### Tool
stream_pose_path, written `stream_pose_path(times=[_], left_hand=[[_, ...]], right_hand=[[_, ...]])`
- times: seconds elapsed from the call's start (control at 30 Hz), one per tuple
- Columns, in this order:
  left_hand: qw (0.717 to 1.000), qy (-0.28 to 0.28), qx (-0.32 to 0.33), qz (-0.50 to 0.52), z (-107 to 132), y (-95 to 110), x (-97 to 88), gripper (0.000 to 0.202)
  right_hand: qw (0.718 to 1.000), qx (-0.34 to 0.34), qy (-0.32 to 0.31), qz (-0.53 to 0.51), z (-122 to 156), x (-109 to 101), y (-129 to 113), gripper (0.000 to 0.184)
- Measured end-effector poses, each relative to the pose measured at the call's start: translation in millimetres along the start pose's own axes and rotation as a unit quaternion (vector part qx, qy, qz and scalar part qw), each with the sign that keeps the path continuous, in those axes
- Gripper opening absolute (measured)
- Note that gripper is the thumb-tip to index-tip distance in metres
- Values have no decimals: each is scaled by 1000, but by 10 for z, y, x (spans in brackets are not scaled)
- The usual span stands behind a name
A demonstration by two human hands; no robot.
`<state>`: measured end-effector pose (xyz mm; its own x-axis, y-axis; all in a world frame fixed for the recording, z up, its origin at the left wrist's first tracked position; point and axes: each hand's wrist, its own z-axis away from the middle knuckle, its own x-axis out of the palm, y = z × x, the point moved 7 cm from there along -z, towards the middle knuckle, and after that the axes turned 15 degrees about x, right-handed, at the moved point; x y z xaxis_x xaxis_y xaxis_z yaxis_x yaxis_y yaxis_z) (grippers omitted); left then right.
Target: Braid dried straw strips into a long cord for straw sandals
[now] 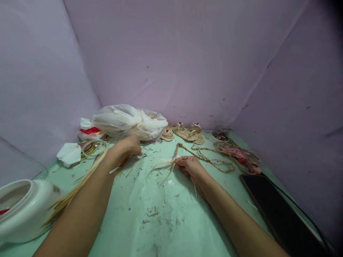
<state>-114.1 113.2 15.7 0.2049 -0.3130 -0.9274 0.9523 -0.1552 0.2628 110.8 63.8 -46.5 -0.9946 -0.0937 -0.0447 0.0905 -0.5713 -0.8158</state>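
Observation:
My right hand (189, 165) is closed in a pinch on the loose end of a braided straw rope (211, 159), which winds away to the right across the green table cover (160, 214). Thin straw strands (160, 167) fan out from the pinch toward the left. My left hand (128, 147) reaches forward with its fingers curled down on the table, just in front of a knotted clear plastic bag (128, 121). A long bundle of straw (77, 185) lies under my left forearm. What the left fingers hold, if anything, is hidden.
A white jar (24, 207) stands at the near left. A tissue (69, 153), a tape ring (94, 147) and a red-and-white packet (91, 131) lie left of the bag. Small woven straw sandals (187, 132) sit at the back, pink pieces (241, 156) at right, a dark tablet (278, 210) near right.

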Motion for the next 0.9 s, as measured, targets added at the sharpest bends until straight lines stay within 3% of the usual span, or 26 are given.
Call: stream_pose_path(times=[0.1, 0.3, 0.4, 0.47, 0.53, 0.6, 0.73, 0.9], left_hand=[[999, 14, -29, -40, 46, 37, 4, 24], [1000, -11, 15, -20, 44, 199, 79, 17], [999, 17, 44, 15, 201, 241, -147, 18], [996, 78, 44, -14, 377, 199, -421, 17], [996, 77, 24, -45, 523, 102, -561, 14], [998, 18, 16, -52, 573, 15, -507, 12], [993, -90, 6, -77, 430, -42, -155, 12], [988, -36, -47, -143, 208, -49, -19, 25]], right_hand=[[1000, 13, -5, 0, 0, 4, 11, 5], [1000, 18, -15, -2, -8, 12, 17, 4], [1000, 22, -18, -3, -17, 13, 26, 3], [1000, 25, -19, -1, -26, 11, 34, 4], [999, 25, -20, 10, -33, 9, 41, 9], [999, 21, -22, 17, -36, 9, 43, 12], [1000, 17, -25, 7, -38, 5, 44, 11], [1000, 18, -20, 2, -66, -5, 51, 4]])
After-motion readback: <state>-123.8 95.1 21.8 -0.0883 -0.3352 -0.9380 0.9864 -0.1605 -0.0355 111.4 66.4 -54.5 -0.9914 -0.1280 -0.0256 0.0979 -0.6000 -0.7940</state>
